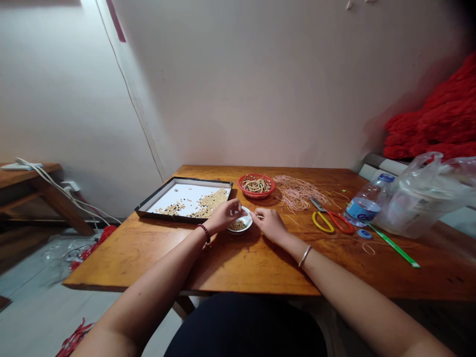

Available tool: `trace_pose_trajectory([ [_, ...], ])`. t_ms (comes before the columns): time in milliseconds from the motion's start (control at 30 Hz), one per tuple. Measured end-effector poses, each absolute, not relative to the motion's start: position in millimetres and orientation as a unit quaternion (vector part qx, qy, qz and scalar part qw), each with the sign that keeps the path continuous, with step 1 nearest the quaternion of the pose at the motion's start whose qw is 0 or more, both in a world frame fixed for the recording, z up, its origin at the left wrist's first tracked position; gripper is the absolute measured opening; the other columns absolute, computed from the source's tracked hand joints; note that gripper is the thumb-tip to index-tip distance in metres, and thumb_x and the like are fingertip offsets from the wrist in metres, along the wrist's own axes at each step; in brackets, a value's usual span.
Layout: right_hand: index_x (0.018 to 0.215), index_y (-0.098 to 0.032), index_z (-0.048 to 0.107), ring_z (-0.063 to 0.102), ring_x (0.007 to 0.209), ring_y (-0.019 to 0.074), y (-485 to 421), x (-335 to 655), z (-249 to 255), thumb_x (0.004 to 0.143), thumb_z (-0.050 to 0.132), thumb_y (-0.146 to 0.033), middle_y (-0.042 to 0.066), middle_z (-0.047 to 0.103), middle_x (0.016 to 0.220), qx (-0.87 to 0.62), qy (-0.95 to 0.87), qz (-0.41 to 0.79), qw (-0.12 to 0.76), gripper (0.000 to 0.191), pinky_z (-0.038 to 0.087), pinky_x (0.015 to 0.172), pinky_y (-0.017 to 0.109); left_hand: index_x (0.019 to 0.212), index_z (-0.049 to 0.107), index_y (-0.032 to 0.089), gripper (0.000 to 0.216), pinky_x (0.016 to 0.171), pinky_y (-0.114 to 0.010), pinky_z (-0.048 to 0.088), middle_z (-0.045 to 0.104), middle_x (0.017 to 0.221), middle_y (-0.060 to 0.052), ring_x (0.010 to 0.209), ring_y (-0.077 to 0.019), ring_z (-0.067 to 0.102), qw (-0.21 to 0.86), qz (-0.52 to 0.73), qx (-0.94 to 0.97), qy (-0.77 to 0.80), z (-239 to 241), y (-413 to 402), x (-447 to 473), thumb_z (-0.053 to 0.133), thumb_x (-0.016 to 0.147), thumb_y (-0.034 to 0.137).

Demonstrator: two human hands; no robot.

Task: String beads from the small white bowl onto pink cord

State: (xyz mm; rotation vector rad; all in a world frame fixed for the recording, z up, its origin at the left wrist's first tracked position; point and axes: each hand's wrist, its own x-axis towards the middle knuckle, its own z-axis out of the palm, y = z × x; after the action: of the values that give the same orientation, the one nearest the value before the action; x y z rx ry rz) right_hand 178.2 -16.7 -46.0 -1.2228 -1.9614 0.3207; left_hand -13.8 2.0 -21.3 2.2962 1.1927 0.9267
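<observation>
My left hand (224,214) is closed in a pinch over a small white dish (241,224) of beads on the wooden table (156,253). My right hand (269,223) sits just right of the dish, fingers pinched on a few small beads, apparently strung on a thin cord. What the left fingers grip is too small to make out. A dark bead bracelet is on my left wrist, a silver bangle on my right.
A black-rimmed tray (148,201) of loose beads lies behind the dish on the left. A red basket (256,185) of bead strings, pink cords (299,192), scissors (330,218), a water bottle (366,202), a plastic bag (424,198) and a green stick (396,246) lie to the right.
</observation>
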Motion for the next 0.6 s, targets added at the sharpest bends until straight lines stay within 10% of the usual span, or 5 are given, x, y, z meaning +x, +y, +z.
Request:
trace_pose_trajectory([
  [367, 0.103, -0.023, 0.057, 0.049, 0.05, 0.0129, -24.5, 177.2, -42.4, 0.081, 0.054, -0.032, -0.004, 0.056, 0.056, -0.467, -0.782, 0.162, 0.38, 0.025, 0.029, 0.051, 0.022, 0.075, 0.045, 0.018, 0.03, 0.065, -0.024, 0.045, 0.065, 0.08, -0.004, 0.076, -0.0157, 0.063, 0.324, 0.342, 0.795, 0.382, -19.2, -6.4, -7.8, 0.062, 0.076, 0.042],
  [600, 0.091, -0.023, 0.063, 0.05, 0.05, 0.0122, -25.6, 177.7, -39.5, 0.082, 0.055, -0.034, -0.002, 0.059, 0.059, -0.445, -0.803, 0.139, 0.371, 0.017, 0.03, 0.052, 0.022, 0.075, 0.043, 0.018, 0.032, 0.063, -0.024, 0.045, 0.062, 0.074, -0.002, 0.073, -0.015, 0.061, 0.32, 0.346, 0.793, 0.386, -19.0, -4.5, -9.3, 0.062, 0.076, 0.043],
])
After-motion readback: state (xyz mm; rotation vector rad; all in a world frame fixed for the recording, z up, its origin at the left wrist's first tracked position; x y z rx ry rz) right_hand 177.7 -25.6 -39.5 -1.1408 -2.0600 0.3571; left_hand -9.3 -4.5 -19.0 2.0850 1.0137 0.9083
